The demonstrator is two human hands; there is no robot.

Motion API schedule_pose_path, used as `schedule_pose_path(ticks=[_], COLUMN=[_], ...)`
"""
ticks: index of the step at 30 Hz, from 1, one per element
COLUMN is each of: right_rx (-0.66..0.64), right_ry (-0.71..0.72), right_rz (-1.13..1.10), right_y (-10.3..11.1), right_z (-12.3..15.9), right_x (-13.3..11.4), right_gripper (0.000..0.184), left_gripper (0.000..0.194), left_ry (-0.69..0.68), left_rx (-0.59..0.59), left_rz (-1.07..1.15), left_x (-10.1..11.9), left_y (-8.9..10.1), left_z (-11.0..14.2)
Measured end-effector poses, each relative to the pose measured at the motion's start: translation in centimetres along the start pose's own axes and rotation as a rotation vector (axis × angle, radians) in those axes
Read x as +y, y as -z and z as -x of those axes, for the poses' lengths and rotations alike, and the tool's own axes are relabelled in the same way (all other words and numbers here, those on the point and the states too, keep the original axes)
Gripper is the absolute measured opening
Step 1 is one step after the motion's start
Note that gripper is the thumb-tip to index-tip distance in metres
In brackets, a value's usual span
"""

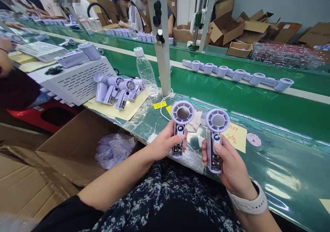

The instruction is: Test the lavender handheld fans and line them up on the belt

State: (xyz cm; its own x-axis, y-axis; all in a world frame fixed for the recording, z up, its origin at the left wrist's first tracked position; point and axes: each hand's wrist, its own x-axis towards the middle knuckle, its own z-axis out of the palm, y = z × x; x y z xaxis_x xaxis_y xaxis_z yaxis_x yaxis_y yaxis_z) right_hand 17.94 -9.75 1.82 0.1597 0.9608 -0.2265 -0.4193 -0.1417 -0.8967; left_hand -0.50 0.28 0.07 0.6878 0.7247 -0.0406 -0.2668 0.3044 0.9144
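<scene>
The person's left hand (166, 141) has its fingers wrapped round the handle of one lilac handheld fan (183, 113), and the right hand (230, 161) likewise grips a second lilac fan (218, 120), the pair side by side, a little apart, over the near edge of the counter (279, 153). Each fan's long axis points away from the person, round head farthest, with a thumb on the handle's front just below the lit left display (180, 128) and right display (216, 136).
</scene>
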Motion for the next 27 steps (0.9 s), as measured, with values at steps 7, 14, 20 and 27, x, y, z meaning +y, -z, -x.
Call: schedule_pose_path(ticks=[7,14,20,27], right_rx=[-0.021,0.012,-0.017,0.009], right_ry=[-0.072,-0.079,-0.041,-0.088], right_rz=[-0.053,-0.079,-0.035,-0.219], right_y=[0.5,0.0,0.9,0.2], right_z=[-0.5,0.0,-0.1,-0.4], right_x=[-0.1,-0.5,-0.5,0.0], right_gripper=[0.024,0.025,0.024,0.034], left_gripper=[0.041,0.045,0.046,0.062], left_ry=[-0.012,0.011,-0.029,0.04], left_rx=[0.017,0.09,0.049,0.189], left_rz=[-0.056,0.072,0.031,0.011], left_x=[0.2,0.1,0.3,0.0], left_y=[0.3,-1.1,-1.2,-1.5], left_z=[-0.2,-0.3,-0.4,-0.3])
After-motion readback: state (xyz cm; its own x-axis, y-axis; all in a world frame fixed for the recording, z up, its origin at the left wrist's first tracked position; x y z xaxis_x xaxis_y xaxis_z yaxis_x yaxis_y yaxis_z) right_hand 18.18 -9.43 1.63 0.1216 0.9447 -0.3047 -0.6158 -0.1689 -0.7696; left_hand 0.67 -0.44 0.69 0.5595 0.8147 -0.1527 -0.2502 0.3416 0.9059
